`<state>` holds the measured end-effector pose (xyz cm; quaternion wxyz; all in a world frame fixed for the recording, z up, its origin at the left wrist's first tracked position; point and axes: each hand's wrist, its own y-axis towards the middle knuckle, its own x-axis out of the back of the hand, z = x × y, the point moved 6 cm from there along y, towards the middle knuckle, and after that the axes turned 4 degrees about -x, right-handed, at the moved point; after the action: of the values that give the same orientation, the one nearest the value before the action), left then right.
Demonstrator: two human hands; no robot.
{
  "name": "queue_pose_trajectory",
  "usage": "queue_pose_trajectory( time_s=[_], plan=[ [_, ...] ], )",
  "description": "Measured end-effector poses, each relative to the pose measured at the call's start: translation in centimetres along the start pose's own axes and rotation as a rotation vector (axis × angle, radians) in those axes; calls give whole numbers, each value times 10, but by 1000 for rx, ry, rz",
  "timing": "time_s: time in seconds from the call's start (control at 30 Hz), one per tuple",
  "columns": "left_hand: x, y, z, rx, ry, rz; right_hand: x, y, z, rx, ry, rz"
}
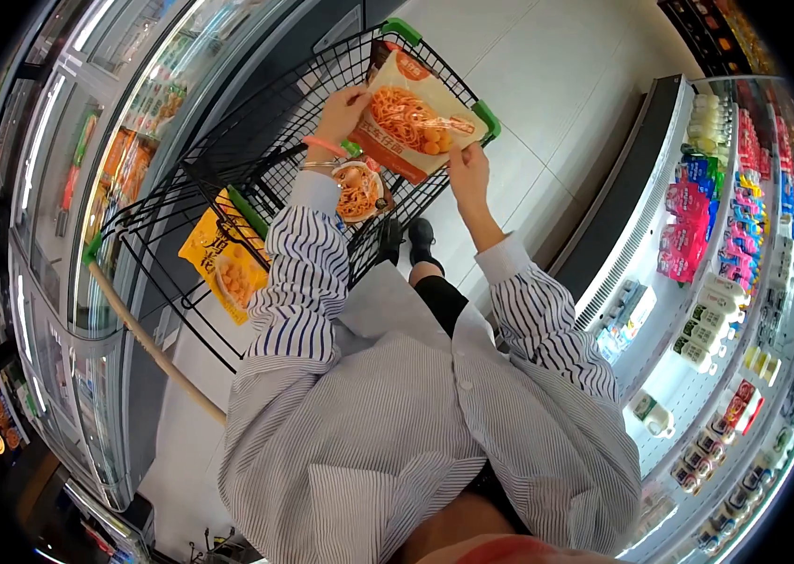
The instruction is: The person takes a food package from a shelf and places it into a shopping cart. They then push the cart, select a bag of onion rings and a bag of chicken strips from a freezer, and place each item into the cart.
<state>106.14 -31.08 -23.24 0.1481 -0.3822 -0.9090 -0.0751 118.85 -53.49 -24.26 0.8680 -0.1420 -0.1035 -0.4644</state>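
Note:
Both my hands grip a packet of noodles (416, 117), its front printed with noodles in red sauce and round balls. My left hand (342, 115) closes on its left edge, with a pink band at the wrist. At its lower right corner, my right hand (469, 174) pinches the packaging between thumb and fingers. The packet is tilted over the black wire shopping cart (298, 94). Below it in the cart lies a second noodle package (357, 193), partly covered. A yellow food bag (225, 258) rests in the cart's nearer section.
Glass-fronted freezers (148, 103) line the left side, close to the cart. On the right stands an open chilled shelf (698, 310) with bottles, cartons and colourful packs. The cart's wooden-looking handle (157, 343) runs at lower left. Pale floor tiles (547, 94) extend ahead.

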Motion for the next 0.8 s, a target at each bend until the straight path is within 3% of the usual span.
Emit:
queue_pose_trajectory(
  time_s=[0.07,0.1,0.13,0.27,0.3,0.4,0.53,0.63,0.8],
  plan=[
    [24,5,32,-7,21,-62,-45,20,-27,-73,42,42],
    [33,3,41,96,-46,-64,-67,25,-37,-91,49,34],
    [44,3,45,9,113,-127,-84,26,-40,-108,56,29],
    [47,1,92,74,342,-138,-127,29,-73,-309,70,60],
    [44,4,104,82,399,-125,-146,35,-118,-423,174,89],
    [13,12,153,56,399,-122,-148,31,-150,-584,211,-58],
    [-38,17,209,305,310,64,-128,16,-144,-777,-52,-174],
    [-71,13,249,446,339,156,-135,8,-180,-847,75,-280],
    [-79,3,283,405,479,246,-148,-11,-215,-1120,1,-181]
  ],
)
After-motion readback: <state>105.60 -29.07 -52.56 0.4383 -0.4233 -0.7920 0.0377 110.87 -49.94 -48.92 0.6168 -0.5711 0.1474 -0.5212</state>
